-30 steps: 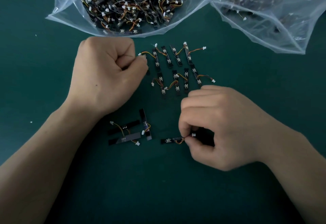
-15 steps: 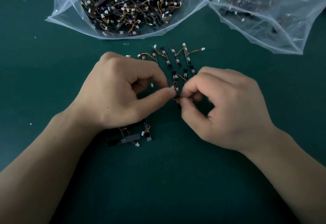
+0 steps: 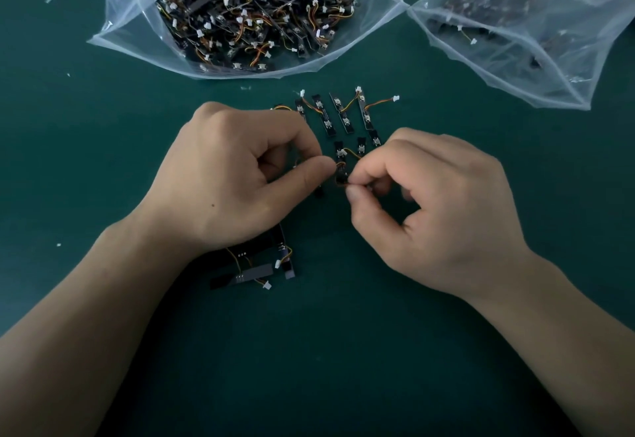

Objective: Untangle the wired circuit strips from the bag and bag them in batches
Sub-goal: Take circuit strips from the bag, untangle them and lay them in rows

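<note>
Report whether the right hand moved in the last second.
Yes. The right hand, pinching a strip, moved up the table, toward the laid-out strips below the full bag.

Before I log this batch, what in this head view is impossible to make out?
Head view only:
Pinched strip: mostly covered by fingers of the right hand; whether the left hand grips it too is unclear.
Laid-out row: its left end lies under the left hand, so no count.
Right bag: contents blurred by creased plastic, cut off by the frame's edge.
Loose strips: partly beneath the left wrist.
</note>
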Demonstrator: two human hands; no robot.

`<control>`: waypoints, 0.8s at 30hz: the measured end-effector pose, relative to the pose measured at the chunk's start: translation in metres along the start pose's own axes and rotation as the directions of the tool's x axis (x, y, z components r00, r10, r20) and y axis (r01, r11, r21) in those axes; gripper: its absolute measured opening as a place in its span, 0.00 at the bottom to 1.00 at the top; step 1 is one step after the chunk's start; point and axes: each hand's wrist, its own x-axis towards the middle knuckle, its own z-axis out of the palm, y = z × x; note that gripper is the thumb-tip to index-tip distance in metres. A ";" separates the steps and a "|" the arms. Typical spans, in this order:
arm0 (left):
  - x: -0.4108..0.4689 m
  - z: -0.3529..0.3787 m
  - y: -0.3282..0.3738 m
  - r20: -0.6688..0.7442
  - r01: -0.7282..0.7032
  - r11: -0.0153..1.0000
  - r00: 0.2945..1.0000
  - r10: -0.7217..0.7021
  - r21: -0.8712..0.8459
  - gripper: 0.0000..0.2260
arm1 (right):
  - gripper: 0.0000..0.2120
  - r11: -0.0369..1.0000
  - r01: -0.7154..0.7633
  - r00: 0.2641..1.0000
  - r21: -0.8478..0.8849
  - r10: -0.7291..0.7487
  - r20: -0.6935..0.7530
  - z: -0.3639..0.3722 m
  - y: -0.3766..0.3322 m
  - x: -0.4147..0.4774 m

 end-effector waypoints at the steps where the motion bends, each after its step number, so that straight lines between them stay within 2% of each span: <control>1: 0.000 0.001 0.000 0.007 -0.001 1.000 1.000 0.001 -0.003 0.09 | 0.04 1.000 -0.010 1.000 0.001 0.010 -0.002 0.000 0.001 0.000; 5: 0.001 -0.001 0.001 -0.017 0.036 0.997 0.999 -0.037 -0.074 0.08 | 0.04 0.997 -0.044 0.999 0.059 0.043 0.010 0.001 0.002 0.000; 9: 0.002 -0.004 -0.002 -0.109 0.098 0.986 0.988 -0.113 -0.135 0.10 | 0.09 0.992 -0.004 1.000 0.122 0.001 0.017 -0.002 0.002 -0.002; 12: 0.005 -0.009 -0.006 -0.200 0.129 0.989 0.970 -0.141 -0.071 0.12 | 0.10 0.990 0.023 0.999 0.141 -0.026 0.020 -0.004 0.003 -0.003; 14: 0.005 -0.013 -0.007 -0.148 0.125 0.992 0.981 -0.127 -0.025 0.13 | 0.09 0.992 0.031 0.999 0.121 -0.036 0.036 -0.003 0.005 -0.003; 18: 0.003 -0.024 -0.011 0.076 0.082 0.997 0.994 -0.082 0.004 0.12 | 0.08 0.995 0.052 0.997 0.083 -0.056 0.049 -0.003 0.008 -0.002; 21: 0.001 -0.031 -0.020 0.135 0.068 0.994 0.988 -0.079 0.083 0.10 | 0.08 0.994 0.059 0.996 0.087 -0.064 0.055 -0.002 0.008 -0.003; 24: -0.001 -0.030 -0.023 0.120 0.069 0.979 0.988 -0.093 0.191 0.09 | 0.09 0.994 0.065 0.996 0.090 -0.070 0.059 -0.001 0.008 -0.003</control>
